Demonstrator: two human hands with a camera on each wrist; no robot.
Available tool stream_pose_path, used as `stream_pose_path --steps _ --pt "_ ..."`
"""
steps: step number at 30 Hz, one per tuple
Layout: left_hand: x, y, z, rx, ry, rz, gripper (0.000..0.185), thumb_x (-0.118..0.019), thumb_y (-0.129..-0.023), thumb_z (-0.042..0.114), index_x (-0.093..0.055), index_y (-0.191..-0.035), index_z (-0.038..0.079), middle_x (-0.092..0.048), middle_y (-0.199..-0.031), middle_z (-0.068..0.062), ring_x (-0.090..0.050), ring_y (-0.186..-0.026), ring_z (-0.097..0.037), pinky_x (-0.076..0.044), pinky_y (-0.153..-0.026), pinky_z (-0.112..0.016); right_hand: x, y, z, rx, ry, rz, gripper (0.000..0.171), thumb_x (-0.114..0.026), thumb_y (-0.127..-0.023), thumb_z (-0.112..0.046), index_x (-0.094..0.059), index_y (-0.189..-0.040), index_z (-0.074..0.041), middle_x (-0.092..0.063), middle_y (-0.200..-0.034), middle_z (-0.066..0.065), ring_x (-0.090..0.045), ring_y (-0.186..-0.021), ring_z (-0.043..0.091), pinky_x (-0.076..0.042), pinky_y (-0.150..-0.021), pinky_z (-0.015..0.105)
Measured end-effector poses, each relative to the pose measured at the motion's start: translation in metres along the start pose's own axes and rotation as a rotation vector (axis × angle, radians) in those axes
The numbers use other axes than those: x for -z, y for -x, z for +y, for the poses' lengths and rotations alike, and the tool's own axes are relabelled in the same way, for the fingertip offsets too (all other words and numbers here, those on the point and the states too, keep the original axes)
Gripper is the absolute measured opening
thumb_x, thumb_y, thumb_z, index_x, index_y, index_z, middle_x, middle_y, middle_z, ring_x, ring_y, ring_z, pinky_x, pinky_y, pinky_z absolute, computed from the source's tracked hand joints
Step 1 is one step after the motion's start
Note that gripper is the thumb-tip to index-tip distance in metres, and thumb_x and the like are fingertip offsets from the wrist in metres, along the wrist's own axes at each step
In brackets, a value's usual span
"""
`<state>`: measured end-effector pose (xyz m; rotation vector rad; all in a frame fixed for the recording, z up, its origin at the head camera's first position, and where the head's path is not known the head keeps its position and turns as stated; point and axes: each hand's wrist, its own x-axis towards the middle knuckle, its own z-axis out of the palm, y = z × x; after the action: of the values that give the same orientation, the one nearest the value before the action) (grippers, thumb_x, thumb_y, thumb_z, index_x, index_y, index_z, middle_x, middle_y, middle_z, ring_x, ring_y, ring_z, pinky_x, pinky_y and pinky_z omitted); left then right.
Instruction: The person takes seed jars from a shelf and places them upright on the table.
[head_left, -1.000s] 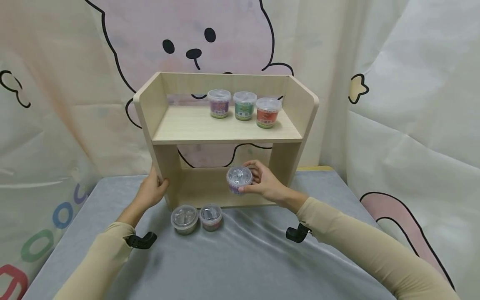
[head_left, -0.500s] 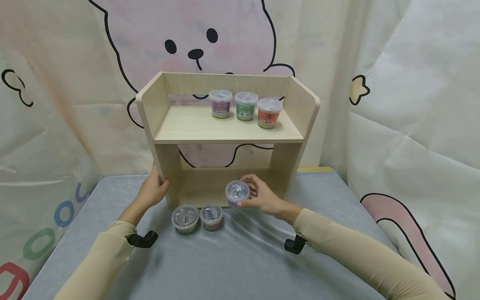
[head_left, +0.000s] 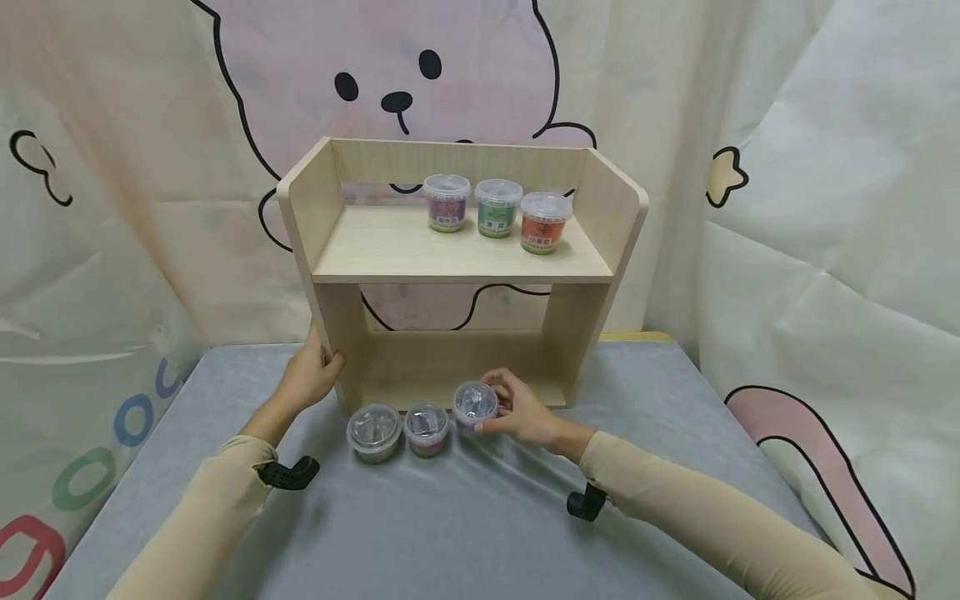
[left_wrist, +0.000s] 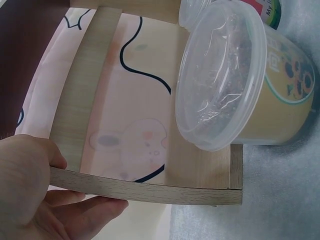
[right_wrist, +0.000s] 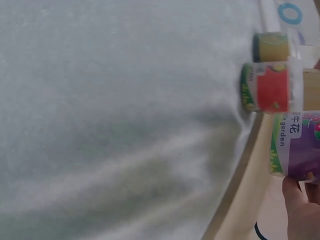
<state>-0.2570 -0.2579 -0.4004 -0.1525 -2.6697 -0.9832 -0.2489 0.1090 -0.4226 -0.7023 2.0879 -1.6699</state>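
Grey cloth [head_left: 465, 517] covers the table before you, a cartoon-bear curtain [head_left: 420, 75] hanging behind. Nearest you stand three small lidded tubs in a row: a yellow tub [head_left: 372, 432] left, a red tub [head_left: 426, 428] in the middle, and the purple tub [head_left: 475, 405] right, which your right hand [head_left: 517, 410] grasps with curled fingers. Farther back, your left hand [head_left: 309, 379] grips the left side panel of the wooden shelf [head_left: 457, 258]. Three more tubs [head_left: 495, 208] sit on its top board.
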Motion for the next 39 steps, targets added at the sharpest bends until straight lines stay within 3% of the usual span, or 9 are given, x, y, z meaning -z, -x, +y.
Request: stream_pose_path --steps 6,19,30,33,39 --pt "0.000 0.000 0.002 0.004 0.000 -0.021 0.065 -0.048 -0.099 0.012 -0.015 -0.154 0.005 -0.059 -0.125 -0.041 -0.061 -0.110 -0.057 -0.048 -0.087 -0.066 -0.004 0.002 0.012 -0.015 0.032 -0.009 0.071 -0.075 -0.083 0.009 -0.031 -0.138 0.004 -0.052 -0.140 0.034 -0.057 -0.128 0.039 -0.050 -0.106 0.038" --pt "0.002 0.000 0.003 0.023 0.006 -0.050 0.063 -0.046 -0.101 0.013 -0.014 -0.155 0.005 -0.057 -0.127 -0.040 -0.063 -0.108 -0.055 -0.051 -0.084 -0.064 -0.009 0.001 0.026 0.001 0.044 -0.064 0.067 -0.072 -0.084 0.013 -0.028 -0.134 0.009 -0.053 -0.136 0.037 -0.059 -0.124 0.040 -0.052 -0.097 0.027" --pt "0.001 0.001 0.001 0.028 0.023 -0.048 0.070 -0.045 -0.101 0.015 -0.006 -0.159 0.009 -0.054 -0.132 -0.042 -0.060 -0.112 -0.058 -0.050 -0.085 -0.065 -0.003 -0.002 0.031 -0.033 0.092 -0.110 0.066 -0.072 -0.088 0.004 -0.029 -0.138 0.003 -0.051 -0.138 0.034 -0.062 -0.119 0.033 -0.053 -0.091 0.023" --pt "0.000 0.001 0.001 0.025 0.028 -0.049 0.073 -0.045 -0.101 0.015 -0.002 -0.161 0.011 -0.052 -0.134 -0.043 -0.059 -0.113 -0.059 -0.050 -0.086 -0.066 -0.001 -0.002 0.030 -0.014 0.133 -0.106 0.064 -0.073 -0.089 0.002 -0.032 -0.138 0.006 -0.052 -0.136 0.033 -0.060 -0.120 0.034 -0.053 -0.095 0.029" --pt "0.000 0.001 0.002 0.030 0.024 -0.056 0.072 -0.043 -0.102 0.015 -0.002 -0.161 0.011 -0.048 -0.140 -0.041 -0.058 -0.116 -0.059 -0.049 -0.088 -0.066 0.006 -0.002 0.025 -0.006 0.205 -0.086 0.060 -0.072 -0.091 -0.006 -0.041 -0.140 0.009 -0.049 -0.144 0.030 -0.051 -0.133 0.045 -0.045 -0.110 0.051"
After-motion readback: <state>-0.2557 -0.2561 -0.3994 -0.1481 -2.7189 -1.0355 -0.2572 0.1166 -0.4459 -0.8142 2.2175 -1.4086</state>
